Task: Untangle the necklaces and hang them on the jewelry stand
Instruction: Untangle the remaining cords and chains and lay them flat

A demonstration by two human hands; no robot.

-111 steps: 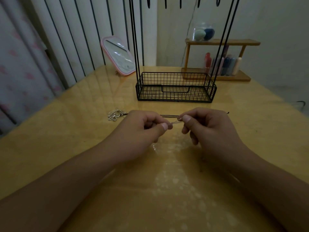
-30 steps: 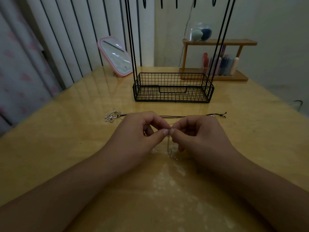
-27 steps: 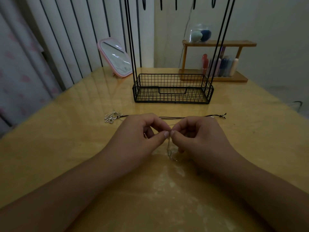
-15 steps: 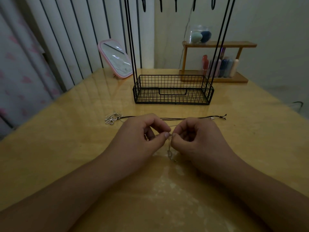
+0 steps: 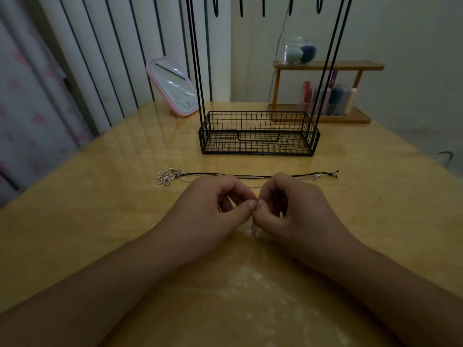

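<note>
Pinching a thin silver chain necklace [image 5: 254, 227] between thumb and forefinger, the left hand [image 5: 213, 209] and the right hand [image 5: 295, 206] are meeting tip to tip just above the glossy yellow wooden table [image 5: 100, 196], with their other fingers curled in. A short length of that chain is hanging down from the pinch and touching the tabletop below it. Just beyond the knuckles, a dark cord necklace [image 5: 225, 174] is lying stretched out across the table, with a small cluster of silver loops [image 5: 167, 177] at its left end and a small knotted clasp at its right end [image 5: 334, 173]; a second fine strand is running beside it, though how the two cross is too fine to tell. Farther back, the black wire jewelry stand [image 5: 259, 134] is standing with its mesh basket base on the table and its thin rods rising to hooks at the top edge. A pink-framed mirror [image 5: 172, 87] is leaning behind it to the left, and a small wooden shelf [image 5: 325, 66] with bottles is sitting to the right.
</note>
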